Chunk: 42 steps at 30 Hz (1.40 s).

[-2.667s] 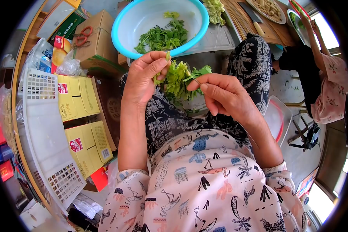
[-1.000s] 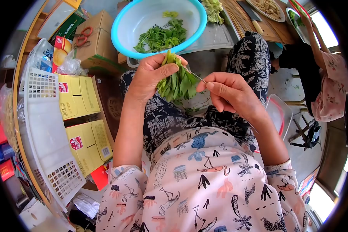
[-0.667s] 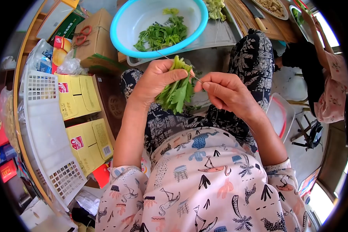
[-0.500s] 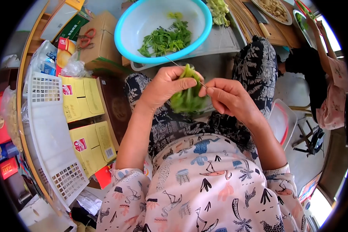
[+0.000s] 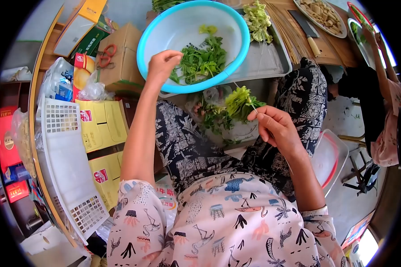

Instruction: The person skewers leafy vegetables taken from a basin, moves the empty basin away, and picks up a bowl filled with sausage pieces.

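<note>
My right hand (image 5: 274, 127) pinches the end of a thin bamboo skewer (image 5: 255, 108). A bunch of bright green leaves (image 5: 238, 101) is threaded on it, and its far tip pokes out towards the basin. My left hand (image 5: 164, 66) is over the left side of the blue-rimmed basin (image 5: 145, 46), its fingers pointing inward and slightly apart, with nothing visible in them. Loose leafy greens (image 5: 202, 60) lie in the basin, just right of that hand. Under the skewer, more greens and stems (image 5: 216, 118) lie low between my knees, partly hidden.
A metal tray (image 5: 272, 60) under the basin holds pale green bunches (image 5: 257, 22). Bare skewers (image 5: 283, 31), a cleaver (image 5: 305, 24) and a plate of cut pieces (image 5: 323, 18) lie right. Boxes (image 5: 104, 124) and a white plastic rack (image 5: 67, 160) stand left. Another person (image 5: 385, 142) is at far right.
My left hand has let go of the greens and moved up and left over the basin. My right hand keeps the skewer, now slightly lower and farther right. The view has shifted a little.
</note>
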Each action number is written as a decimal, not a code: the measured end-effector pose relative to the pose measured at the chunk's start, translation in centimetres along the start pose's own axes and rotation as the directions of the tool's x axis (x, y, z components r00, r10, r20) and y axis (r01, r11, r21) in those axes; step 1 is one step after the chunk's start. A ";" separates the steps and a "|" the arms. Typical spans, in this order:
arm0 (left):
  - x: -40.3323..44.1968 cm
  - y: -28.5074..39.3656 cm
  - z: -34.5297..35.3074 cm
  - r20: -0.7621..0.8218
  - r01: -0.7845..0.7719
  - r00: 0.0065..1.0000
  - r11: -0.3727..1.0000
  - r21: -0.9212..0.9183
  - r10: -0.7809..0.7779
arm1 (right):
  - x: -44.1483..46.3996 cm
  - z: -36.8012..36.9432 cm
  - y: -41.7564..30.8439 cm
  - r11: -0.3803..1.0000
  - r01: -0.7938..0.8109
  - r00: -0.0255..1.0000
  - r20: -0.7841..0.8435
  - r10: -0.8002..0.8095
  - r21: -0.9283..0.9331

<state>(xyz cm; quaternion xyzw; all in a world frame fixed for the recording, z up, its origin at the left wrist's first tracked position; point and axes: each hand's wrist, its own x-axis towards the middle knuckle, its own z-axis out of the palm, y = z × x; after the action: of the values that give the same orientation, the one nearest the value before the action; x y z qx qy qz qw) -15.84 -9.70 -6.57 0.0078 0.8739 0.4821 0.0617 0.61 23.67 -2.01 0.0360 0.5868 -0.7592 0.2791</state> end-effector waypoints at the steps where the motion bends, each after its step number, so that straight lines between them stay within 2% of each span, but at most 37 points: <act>1: 0.9 0.3 0.8 0.002 -0.001 1.000 1.000 0.001 0.001 | 0.2 0.0 0.1 1.000 0.007 1.000 0.003 -0.007 0.010; 3: 2.4 1.0 3.6 0.109 -0.135 0.988 0.965 0.225 0.113 | 0.3 -0.1 -0.1 1.000 0.008 1.000 0.014 -0.008 0.011; 5: 3.4 1.4 5.6 0.201 -0.236 0.966 0.874 0.425 0.163 | 0.4 -0.1 0.1 0.999 -0.005 1.000 0.027 0.004 0.048; 6: 3.8 1.0 6.5 0.251 -0.361 0.929 0.820 0.445 0.272 | 0.3 0.0 0.1 0.999 -0.008 1.000 0.029 0.007 0.047; 7: 3.9 0.5 6.9 0.253 -0.361 0.929 0.820 0.444 0.271 | 0.3 -0.1 0.1 0.999 -0.010 1.000 0.028 0.009 0.048; 9: 3.9 -0.2 7.5 0.356 -0.386 0.916 0.647 0.658 0.184 | 0.3 -0.3 0.0 0.998 -0.041 0.998 0.052 0.038 0.043; 10: 4.2 0.0 7.3 0.393 -0.358 0.915 0.630 0.689 0.090 | 0.3 -0.4 -0.1 0.998 -0.047 0.998 0.053 0.044 0.043; 11: 4.5 -0.2 6.9 0.395 -0.359 0.914 0.629 0.689 0.089 | 0.2 -0.5 -0.1 0.998 -0.047 0.998 0.052 0.045 0.046; 13: 5.3 -1.0 5.5 0.376 -0.259 0.925 0.648 0.716 -0.047 | 0.2 -0.7 -0.3 0.997 -0.056 0.998 0.044 0.054 0.059; 14: 5.1 -1.3 4.6 0.380 -0.261 0.924 0.646 0.717 -0.048 | 0.1 -0.8 -0.3 0.996 -0.056 0.998 0.043 0.053 0.064; 16: 4.2 -1.4 2.6 0.207 -0.068 0.978 0.886 0.459 -0.032 | -0.1 -1.1 -0.4 0.992 -0.097 0.994 0.049 0.093 0.078; 17: 4.3 -1.9 1.4 0.208 -0.068 0.978 0.885 0.461 -0.033 | -0.2 -1.3 -0.5 0.992 -0.097 0.994 0.050 0.093 0.080; 19: 4.5 -3.4 -1.0 0.191 0.124 0.967 0.966 0.227 -0.169 | -0.1 -1.3 -0.5 0.992 -0.101 0.994 0.049 0.097 0.080; 20: 4.5 -3.7 -1.6 0.189 0.120 0.968 0.966 0.228 -0.165 | -0.2 -1.4 -0.5 0.992 -0.096 0.994 0.049 0.093 0.080; 21: 4.3 -3.6 -2.2 0.089 -0.023 0.996 0.891 0.453 -0.020 | -0.2 -1.5 -0.4 0.995 -0.086 0.995 0.051 0.083 0.055; 22: 4.3 -3.4 -2.3 0.025 -0.127 0.989 0.741 0.659 0.147 | -0.2 -1.6 -0.3 0.997 -0.077 0.996 0.053 0.075 0.028; 27: 8.4 -1.2 1.0 0.022 -0.181 0.978 0.798 0.575 0.206 | 0.2 -1.6 0.4 0.997 -0.067 0.996 0.053 0.065 0.038; 29: 10.3 -0.3 3.3 0.038 -0.168 0.984 0.836 0.523 0.173 | 0.2 -1.7 0.5 0.996 -0.071 0.996 0.059 0.068 0.056; 33: 14.2 -0.6 6.4 0.022 -0.169 0.982 0.822 0.544 0.187 | 0.2 -2.1 0.8 0.997 -0.066 0.997 0.048 0.064 0.039; 35: 15.8 -0.5 7.6 -0.021 -0.113 0.988 0.818 0.564 0.151 | -0.1 -2.5 0.8 0.998 -0.065 0.997 0.048 0.064 0.022; 36: 16.8 -1.1 8.1 -0.014 -0.118 0.988 0.817 0.564 0.153 | -0.2 -2.6 0.7 0.998 -0.068 0.997 0.045 0.068 0.017; 38: 18.5 -2.7 8.9 -0.005 -0.205 0.968 0.798 0.567 0.252 | -0.3 -2.8 0.8 0.998 -0.058 0.998 0.036 0.057 0.013; 42: 19.0 -4.1 9.1 0.043 -0.224 0.965 0.732 0.644 0.257 | -0.2 -2.5 0.5 0.999 -0.043 0.999 0.024 0.043 -0.005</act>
<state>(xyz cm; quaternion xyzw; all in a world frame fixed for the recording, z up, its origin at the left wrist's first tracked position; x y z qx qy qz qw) -33.49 -2.84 -16.72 0.1296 0.9786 0.1570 -0.0288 0.29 25.94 -3.14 0.0388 0.5844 -0.7519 0.3026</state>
